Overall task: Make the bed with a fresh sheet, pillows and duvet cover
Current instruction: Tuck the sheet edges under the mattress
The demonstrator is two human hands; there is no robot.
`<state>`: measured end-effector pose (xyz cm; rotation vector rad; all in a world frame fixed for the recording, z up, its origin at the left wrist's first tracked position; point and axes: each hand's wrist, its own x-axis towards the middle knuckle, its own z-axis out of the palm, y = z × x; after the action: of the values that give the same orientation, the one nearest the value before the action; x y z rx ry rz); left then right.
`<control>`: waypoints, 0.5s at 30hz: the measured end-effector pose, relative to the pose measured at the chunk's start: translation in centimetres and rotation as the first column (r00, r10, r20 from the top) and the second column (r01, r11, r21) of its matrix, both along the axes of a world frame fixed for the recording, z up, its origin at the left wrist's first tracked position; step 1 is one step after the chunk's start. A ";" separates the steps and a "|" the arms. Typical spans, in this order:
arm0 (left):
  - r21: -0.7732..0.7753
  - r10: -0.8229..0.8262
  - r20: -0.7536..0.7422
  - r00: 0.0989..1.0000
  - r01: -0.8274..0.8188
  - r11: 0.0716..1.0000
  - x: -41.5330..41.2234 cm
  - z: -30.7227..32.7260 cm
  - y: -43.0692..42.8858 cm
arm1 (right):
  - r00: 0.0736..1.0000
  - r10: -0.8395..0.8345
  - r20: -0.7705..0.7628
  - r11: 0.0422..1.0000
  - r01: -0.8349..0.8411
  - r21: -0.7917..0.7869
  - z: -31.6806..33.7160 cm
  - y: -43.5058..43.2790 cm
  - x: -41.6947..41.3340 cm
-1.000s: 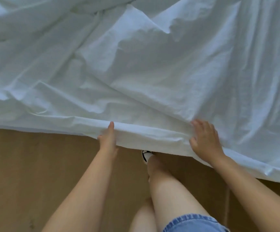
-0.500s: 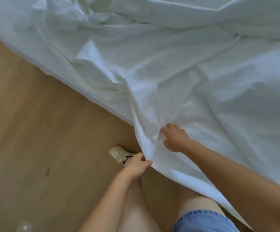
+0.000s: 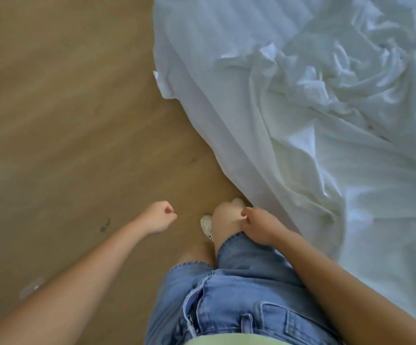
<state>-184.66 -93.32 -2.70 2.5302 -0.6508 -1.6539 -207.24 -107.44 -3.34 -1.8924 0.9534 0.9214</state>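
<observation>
A white sheet [image 3: 301, 125] lies crumpled over the bed on the right, its edge hanging down to the floor along a diagonal line. A corner of it [image 3: 162, 83] sticks out at the upper middle. My left hand [image 3: 158, 216] hangs over the floor, fingers curled into a loose fist with nothing in it. My right hand [image 3: 259, 226] is in front of my raised knee, fingers curled, clear of the sheet's edge and empty.
Brown wooden floor [image 3: 65, 108] fills the left half. My legs in denim shorts [image 3: 226, 282] and a white shoe [image 3: 207, 225] stand right beside the hanging sheet. A small dark mark [image 3: 104, 225] and a shiny scrap [image 3: 31, 290] lie on the floor.
Both hands have let go of the sheet's edge and pulled back. The view has turned left along the bedside, so the sheet now lies to my right.
</observation>
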 end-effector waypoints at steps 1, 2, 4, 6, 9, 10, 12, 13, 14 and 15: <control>0.008 0.024 0.017 1.000 -0.025 1.000 2.6 0.0 -0.1 | 0.999 0.029 0.021 1.000 -0.029 0.001 0.2 -0.8 3.0; 0.011 0.064 0.018 0.998 -0.065 0.998 4.8 0.1 -0.3 | 0.997 0.061 0.036 0.998 -0.061 0.005 0.3 -1.7 6.0; 0.010 0.167 -0.027 0.986 -0.167 0.986 8.4 0.1 -1.0 | 0.991 0.123 0.059 0.992 -0.123 0.007 0.4 -3.8 11.9; 0.023 0.246 -0.105 0.963 -0.245 0.969 11.8 0.3 -2.1 | 0.982 0.170 0.077 0.985 -0.171 0.002 0.4 -6.1 17.6; 0.049 0.333 -0.160 0.929 -0.330 0.943 17.9 0.8 -4.7 | 0.973 0.197 0.122 0.980 -0.200 0.011 0.3 -10.7 26.1; 0.054 0.361 -0.154 0.920 -0.357 0.932 20.2 1.1 -5.8 | 0.966 0.216 0.141 0.976 -0.219 0.002 0.5 -12.5 29.0; 0.050 0.406 -0.129 0.905 -0.402 0.914 25.4 2.2 -8.3 | 0.946 0.275 0.169 0.961 -0.267 -0.072 1.3 -16.0 35.1; 0.037 0.407 -0.121 0.905 -0.406 0.913 28.2 2.7 -9.7 | 0.938 0.300 0.176 0.952 -0.281 -0.124 1.9 -17.7 37.9; 0.014 0.401 -0.110 0.909 -0.402 0.916 31.1 3.2 -11.2 | 0.931 0.317 0.180 0.944 -0.291 -0.157 2.5 -19.3 40.7; -0.017 0.399 -0.091 0.913 -0.402 0.916 34.1 3.6 -12.8 | 0.928 0.328 0.178 0.940 -0.301 -0.162 3.2 -20.7 43.3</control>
<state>-150.55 -106.15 0.92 2.3449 -0.1337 -1.5710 -163.93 -128.17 -0.18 -2.2498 0.6104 0.8414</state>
